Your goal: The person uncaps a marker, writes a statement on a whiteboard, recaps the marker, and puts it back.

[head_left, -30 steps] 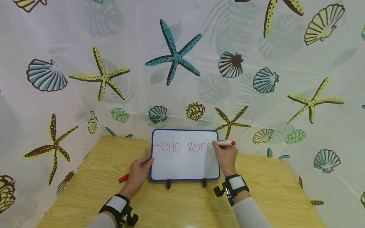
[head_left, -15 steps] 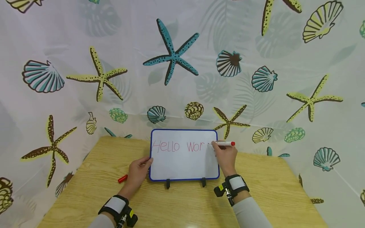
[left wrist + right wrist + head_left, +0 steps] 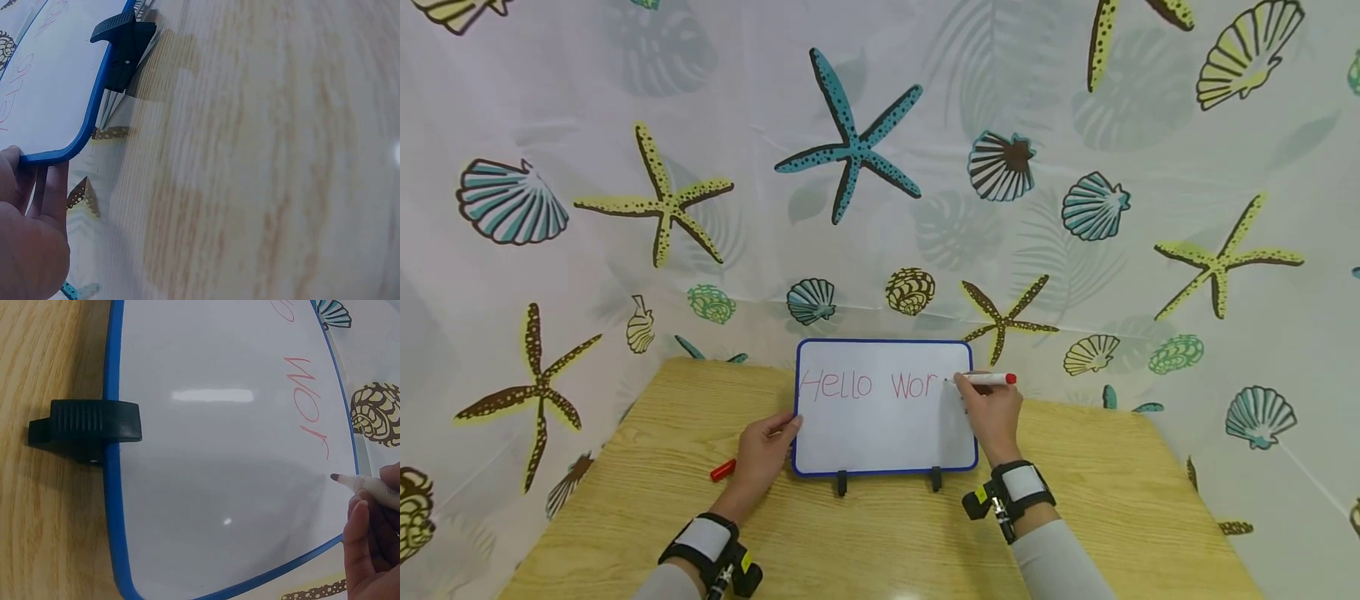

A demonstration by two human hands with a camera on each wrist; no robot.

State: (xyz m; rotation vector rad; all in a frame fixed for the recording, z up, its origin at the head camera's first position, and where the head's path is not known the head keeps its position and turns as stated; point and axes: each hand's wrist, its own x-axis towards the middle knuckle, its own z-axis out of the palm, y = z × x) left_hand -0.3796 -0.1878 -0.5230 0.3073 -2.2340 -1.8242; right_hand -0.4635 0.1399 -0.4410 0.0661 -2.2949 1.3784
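Note:
A small whiteboard (image 3: 883, 437) with a blue frame stands on the table, bearing "Hello Wor" in thin red letters. My left hand (image 3: 762, 454) pinches its left edge, thumb in front and fingers behind, as the left wrist view also shows. In my right hand (image 3: 995, 417) a white marker (image 3: 988, 379) with a red end is held between thumb and fingers. In the right wrist view the dark marker tip (image 3: 335, 477) is just past the letter "r"; whether it touches the board I cannot tell. A red cap (image 3: 723, 471) lies beside my left hand.
Two black stand clips (image 3: 842, 483) hold the board's lower edge on the wooden table (image 3: 880, 542). Behind rises a pale cloth (image 3: 737, 108) printed with starfish and shells. Each wrist wears a strapped camera (image 3: 976, 502).
The marker tip has shifted very slightly left, toward the "r". My left hand keeps its grip on the board, and the lettering looks the same.

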